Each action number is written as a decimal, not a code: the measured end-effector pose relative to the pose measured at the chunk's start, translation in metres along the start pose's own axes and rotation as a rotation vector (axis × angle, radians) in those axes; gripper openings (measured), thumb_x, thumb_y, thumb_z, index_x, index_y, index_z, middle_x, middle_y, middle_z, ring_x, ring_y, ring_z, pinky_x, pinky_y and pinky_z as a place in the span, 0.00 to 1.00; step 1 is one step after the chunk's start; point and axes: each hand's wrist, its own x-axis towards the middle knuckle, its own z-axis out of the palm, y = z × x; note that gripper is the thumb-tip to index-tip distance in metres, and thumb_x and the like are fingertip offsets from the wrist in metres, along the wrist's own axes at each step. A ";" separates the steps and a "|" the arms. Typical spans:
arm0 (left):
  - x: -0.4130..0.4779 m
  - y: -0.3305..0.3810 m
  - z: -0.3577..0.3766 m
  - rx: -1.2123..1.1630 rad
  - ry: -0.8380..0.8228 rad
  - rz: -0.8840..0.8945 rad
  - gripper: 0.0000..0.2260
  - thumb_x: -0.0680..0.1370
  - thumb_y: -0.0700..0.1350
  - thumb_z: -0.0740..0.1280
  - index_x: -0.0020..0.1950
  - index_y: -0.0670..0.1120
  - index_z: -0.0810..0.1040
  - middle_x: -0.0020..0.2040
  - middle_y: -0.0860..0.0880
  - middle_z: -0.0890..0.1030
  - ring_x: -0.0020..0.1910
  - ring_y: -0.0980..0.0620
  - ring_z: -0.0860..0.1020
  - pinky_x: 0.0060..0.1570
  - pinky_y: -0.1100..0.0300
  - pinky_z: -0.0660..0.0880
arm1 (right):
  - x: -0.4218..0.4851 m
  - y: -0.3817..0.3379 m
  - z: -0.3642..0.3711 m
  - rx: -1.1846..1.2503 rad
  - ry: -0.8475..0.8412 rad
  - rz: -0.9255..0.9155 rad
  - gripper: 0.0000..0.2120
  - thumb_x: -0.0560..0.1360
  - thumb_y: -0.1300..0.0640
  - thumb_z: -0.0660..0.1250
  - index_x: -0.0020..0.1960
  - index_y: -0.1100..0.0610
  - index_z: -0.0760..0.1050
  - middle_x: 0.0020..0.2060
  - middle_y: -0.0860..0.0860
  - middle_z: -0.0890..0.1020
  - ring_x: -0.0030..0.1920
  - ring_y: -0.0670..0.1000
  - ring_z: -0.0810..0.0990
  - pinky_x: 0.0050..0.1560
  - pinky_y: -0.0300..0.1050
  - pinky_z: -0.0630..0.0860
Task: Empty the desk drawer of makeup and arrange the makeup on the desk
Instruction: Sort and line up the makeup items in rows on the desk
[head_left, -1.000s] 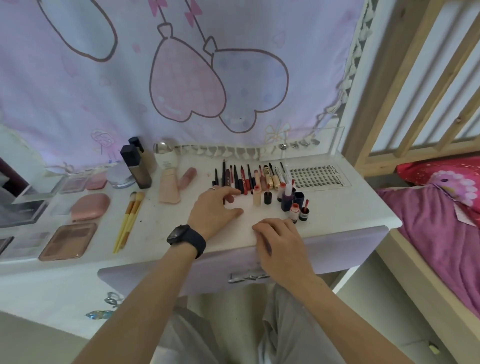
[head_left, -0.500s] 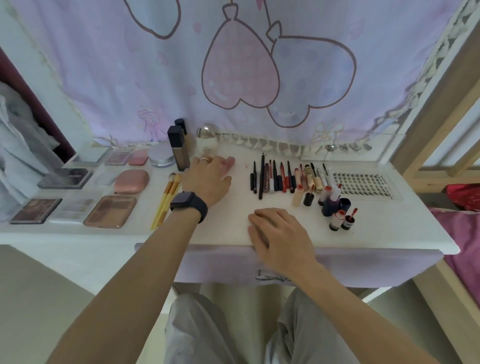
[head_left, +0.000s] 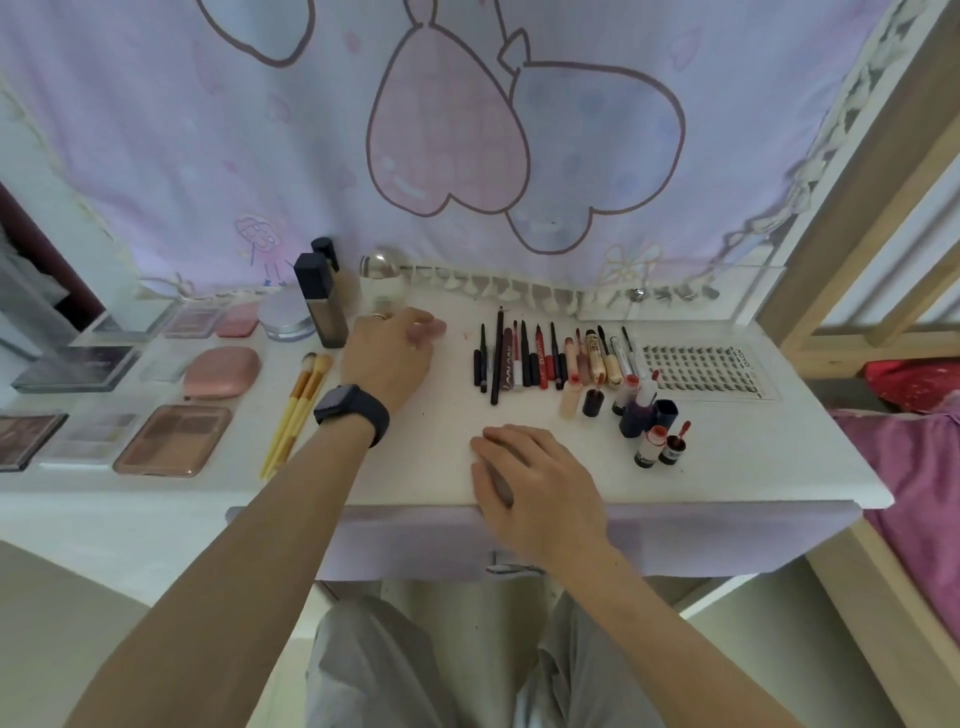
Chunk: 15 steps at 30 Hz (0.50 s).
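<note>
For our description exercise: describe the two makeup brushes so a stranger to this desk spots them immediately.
Find the white desk below the lilac curtain. Just left of the person's left hand, two brushes lie side by side. Only they have yellow handles; the neighbouring palette is flat and brown.

Two yellow-handled brushes and one lash tray lie on the desk. Two dark-capped bottles stand at its back edge.
</note>
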 end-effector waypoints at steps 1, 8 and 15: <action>-0.007 0.002 -0.003 -0.156 0.028 -0.022 0.13 0.83 0.48 0.58 0.63 0.54 0.78 0.58 0.53 0.83 0.59 0.51 0.77 0.56 0.55 0.76 | 0.000 0.000 -0.001 0.008 -0.003 0.005 0.12 0.78 0.52 0.69 0.58 0.55 0.85 0.56 0.49 0.85 0.58 0.51 0.82 0.58 0.47 0.80; -0.073 0.020 -0.029 -0.904 -0.093 -0.119 0.11 0.80 0.50 0.68 0.61 0.50 0.75 0.48 0.50 0.87 0.53 0.53 0.83 0.54 0.55 0.80 | 0.008 -0.002 -0.018 0.274 -0.152 0.394 0.22 0.77 0.35 0.60 0.70 0.39 0.68 0.56 0.35 0.80 0.55 0.37 0.78 0.54 0.38 0.75; -0.101 0.034 -0.013 -1.063 -0.248 -0.168 0.18 0.72 0.55 0.75 0.57 0.48 0.82 0.49 0.49 0.86 0.49 0.52 0.84 0.47 0.62 0.79 | 0.008 0.003 -0.029 0.462 -0.096 0.474 0.12 0.79 0.40 0.64 0.61 0.39 0.75 0.45 0.34 0.83 0.47 0.39 0.82 0.49 0.43 0.79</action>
